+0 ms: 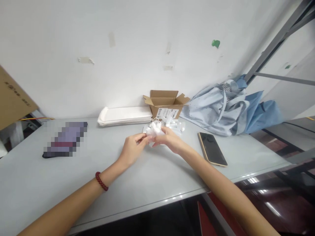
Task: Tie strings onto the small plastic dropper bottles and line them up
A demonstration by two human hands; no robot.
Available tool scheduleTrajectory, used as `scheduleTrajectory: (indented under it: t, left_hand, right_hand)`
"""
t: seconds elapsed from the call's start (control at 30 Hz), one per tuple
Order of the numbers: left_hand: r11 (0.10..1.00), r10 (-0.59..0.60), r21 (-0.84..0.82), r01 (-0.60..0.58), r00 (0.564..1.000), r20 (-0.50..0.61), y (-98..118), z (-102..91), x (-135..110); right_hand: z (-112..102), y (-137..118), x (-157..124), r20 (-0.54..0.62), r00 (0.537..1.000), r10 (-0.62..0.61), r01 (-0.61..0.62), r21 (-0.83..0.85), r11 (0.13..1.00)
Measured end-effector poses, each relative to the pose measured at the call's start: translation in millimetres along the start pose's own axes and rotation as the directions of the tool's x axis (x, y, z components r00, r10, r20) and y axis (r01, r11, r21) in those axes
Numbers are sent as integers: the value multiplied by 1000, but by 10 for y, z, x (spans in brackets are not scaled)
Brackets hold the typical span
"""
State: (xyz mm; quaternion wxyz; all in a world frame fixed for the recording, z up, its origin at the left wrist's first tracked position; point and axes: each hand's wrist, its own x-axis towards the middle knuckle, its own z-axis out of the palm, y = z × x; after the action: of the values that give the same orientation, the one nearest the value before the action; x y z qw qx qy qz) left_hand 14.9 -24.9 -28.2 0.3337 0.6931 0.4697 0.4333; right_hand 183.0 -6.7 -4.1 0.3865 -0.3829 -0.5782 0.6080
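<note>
A: Grip?
B: Left hand (134,148) and right hand (169,139) both pinching white plastic bundle (154,130), just in front of box (165,103). I'd pinch lightly; tugging could tangle it.
A: Surroundings?
B: Grey table (157,180). Phone (213,149) right of box, nearer me; blue cloth (216,113) also right; wall (137,65) behind.

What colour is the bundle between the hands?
Mostly white; the bundle shows in the head view, its finer details blurred.
</note>
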Motion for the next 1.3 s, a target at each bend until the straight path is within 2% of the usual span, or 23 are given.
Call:
scheduleTrajectory:
  t: [0.1, 0.17, 0.23, 0.3, 0.37, 0.4, 0.47, 0.6, 0.67, 0.73, 0.8, 0.83, 0.9, 0.97, 1.03, 1.07, 1.13, 1.2, 1.3]
  left_hand:
    - [999, -20, -47, 20, 1000, 5, -29, 1, -6]
    - [1000, 9, -24, -9, 1000, -22, -31, 22, -25]
    - [988, 138, 76, -134, 989, -52, -33, 67, -48]
    - [899, 362, 253, -357, 932, 27, -47, 142, -60]
    - [715, 521, 415, -562, 825, 220, -76, 246, -51]
    - [625, 548, 466, -626, 777, 309, -94, 305, -37]
    - [508, 544, 532, -677, 731, 412, -127, 422, 3]
    - [431, 553, 551, -715, 691, 465, -160, 518, 80]
    - [433, 597, 535, -726, 675, 434, -155, 449, 90]
    - [472, 659, 500, -726, 668, 347, -140, 315, 84]
    - [569, 692, 450, -688, 697, 189, -122, 160, 81]
    - [649, 667, 423, -632, 741, 83, -115, 90, 84]
    - [846, 489, 318, -428, 861, -142, -111, -15, 99]
    - [972, 227, 108, -207, 944, -238, -124, -63, 114]
    - [991, 37, -117, -59, 982, -185, -148, -76, 114]
    - [981, -18, -192, -9, 990, -138, -160, -81, 106]
    - [969, -84, -240, 66, 994, -66, -169, -110, 77]
    - [982, -100, -164, 94, 995, -26, -150, -172, 42]
    - [996, -56, 66, 53, 997, 48, -82, -293, 5]
  right_hand:
    - [-32, 7, 11, 32, 999, 17, -18, 27, 999]
    - [-95, -15, 41, -44, 999, -10, 10, -1, 1000]
    - [-180, -51, 81, -163, 985, -57, 60, 14, 998]
    - [-268, -81, 120, -273, 956, -109, 131, 62, 989]
    - [-344, -83, 150, -326, 935, -136, 176, 99, 979]
    - [-372, -72, 162, -342, 930, -135, 183, 110, 977]
    - [-411, -32, 177, -361, 926, -115, 171, 127, 977]
    - [-441, 54, 194, -382, 920, -90, 143, 110, 984]
    - [-450, 78, 202, -393, 915, -95, 141, 90, 986]
    - [-452, 91, 212, -400, 912, -91, 136, 85, 987]
    - [-426, 101, 222, -395, 915, -81, 130, 98, 987]
    - [-397, 107, 228, -387, 919, -80, 132, 110, 985]
    - [-297, 125, 237, -353, 933, -73, 130, 141, 981]
    - [-151, 146, 240, -283, 958, -50, 104, 180, 978]
    - [5, 163, 228, -196, 980, -45, 87, 211, 974]
    - [74, 168, 216, -145, 987, -67, 97, 206, 974]
    - [175, 167, 180, -38, 993, -113, 118, 159, 980]
    - [217, 156, 139, 27, 988, -152, 148, 92, 985]
    - [206, 137, 81, 69, 981, -183, 184, 0, 983]
